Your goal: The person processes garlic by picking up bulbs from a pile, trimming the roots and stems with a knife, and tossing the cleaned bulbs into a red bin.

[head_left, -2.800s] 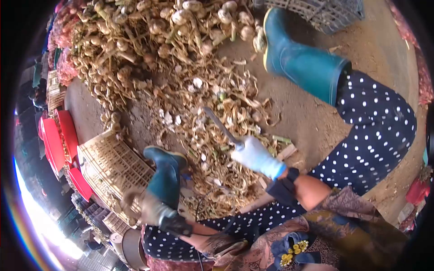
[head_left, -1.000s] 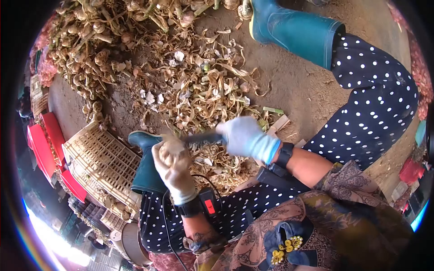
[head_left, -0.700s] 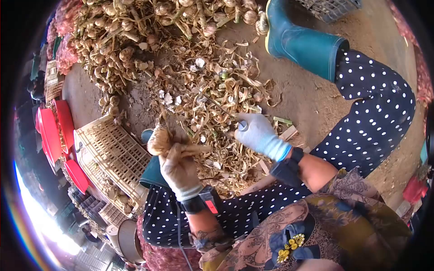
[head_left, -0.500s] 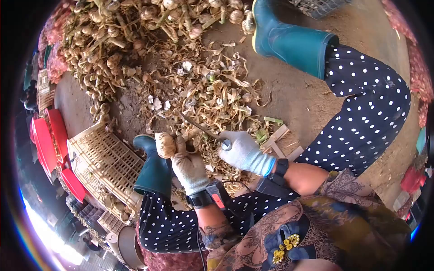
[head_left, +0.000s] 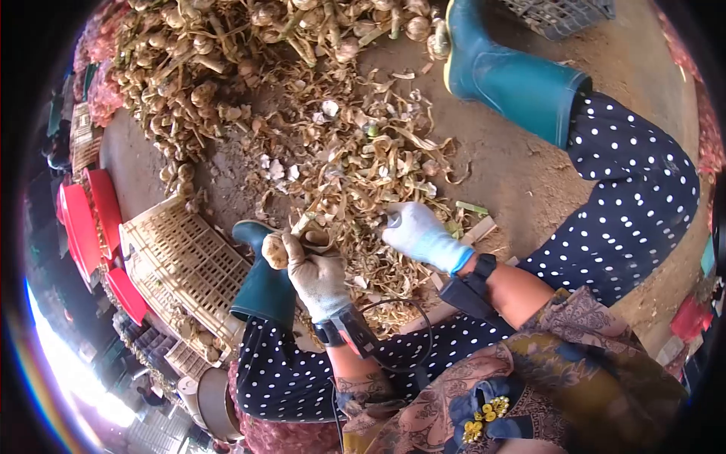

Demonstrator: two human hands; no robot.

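Left hand (head_left: 318, 271), in a dirty work glove, has its fingers wrapped tight round a garlic bulb (head_left: 275, 250), which sits at the left edge of the fist, just above the top of the near teal boot (head_left: 266, 281). A dry stalk stub (head_left: 311, 240) pokes out over the knuckles.

The bulb looks light and firm: a hard little knot under papery, tan, soil-dusted skin. That skin will likely flake and slide, so the sound hold is round the body of the bulb or right at the neck, where the stalk is stiff. Squeeze too hard and the cloves could bruise or split apart.

Right hand (head_left: 416, 231), in a pale blue-cuffed glove, is curled shut round a small handle; only a rounded metal end (head_left: 393, 220) shows at the thumb side, and the blade, if there is one, cannot be made out here. The two hands are near each other but not touching.

Under them on the dirt floor lies a heap of peelings and cut stalks (head_left: 355, 166). Farther off is the pile of untrimmed garlic (head_left: 227, 53). To the left stands a cream plastic crate (head_left: 181, 261).
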